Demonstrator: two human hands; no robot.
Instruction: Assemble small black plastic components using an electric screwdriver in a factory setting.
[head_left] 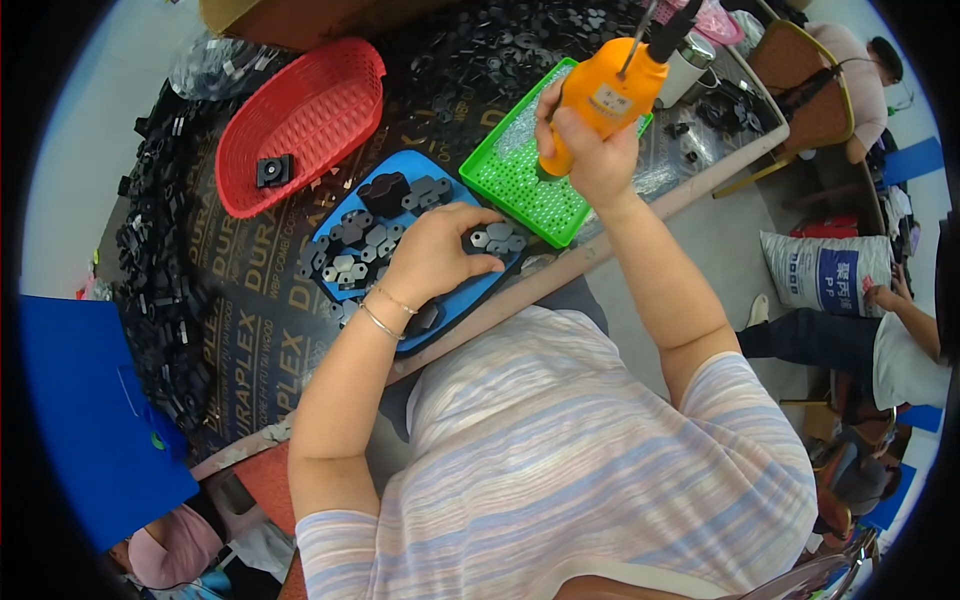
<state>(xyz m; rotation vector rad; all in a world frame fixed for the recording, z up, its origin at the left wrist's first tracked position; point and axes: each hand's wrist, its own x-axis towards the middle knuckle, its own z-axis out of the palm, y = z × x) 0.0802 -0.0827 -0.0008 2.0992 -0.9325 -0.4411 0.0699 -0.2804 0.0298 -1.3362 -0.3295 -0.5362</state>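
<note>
My right hand (598, 150) is wrapped round an orange electric screwdriver (612, 90), held upright over the green basket (566, 236). A dark cord leaves its top. My left hand (435, 250) reaches over a blue tray (402, 162), thumb and forefinger apart. Small grey and black plastic parts (497, 238) lie between and below these fingers; whether they touch any I cannot tell. More such parts (345, 270) spread across the tray, with a larger black piece (384, 194) near its far end.
Left of the tray lies a red basket (310, 120) holding one square black part (274, 171). Heaps of black parts (165, 290) line the table's left and far sides. A metal cup (688, 68) stands beyond the screwdriver. Other people sit at right, near a white sack (830, 272).
</note>
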